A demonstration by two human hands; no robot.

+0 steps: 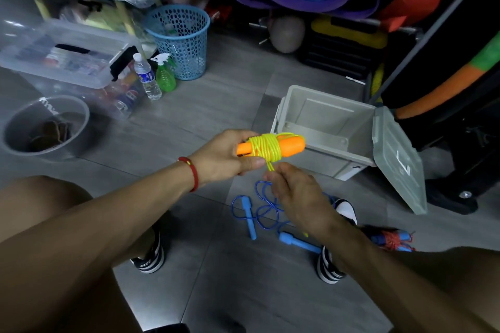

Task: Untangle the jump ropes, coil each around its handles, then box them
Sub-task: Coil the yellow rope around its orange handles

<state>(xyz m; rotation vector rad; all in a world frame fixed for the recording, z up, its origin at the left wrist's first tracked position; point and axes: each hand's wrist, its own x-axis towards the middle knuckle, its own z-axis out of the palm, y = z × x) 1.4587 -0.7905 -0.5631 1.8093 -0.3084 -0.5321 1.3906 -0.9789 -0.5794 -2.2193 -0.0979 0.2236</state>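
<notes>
The yellow rope [266, 147] is wound around the orange handles [293, 146], held above the floor in front of the open grey box [328, 127]. The left hand [226, 155] grips the handles at one end. The right hand [296, 192] pinches the rope's loose end just below the coil. A blue rope [266, 211] lies loose on the floor beneath, and a red-wound bundle [393, 240] sits by the right shoe.

A single wide-angle head camera looks forward and steeply down from above the person's forearms, close to the hands [259, 167], taking in the floor [216, 105] between the feet and clutter beyond.
</notes>
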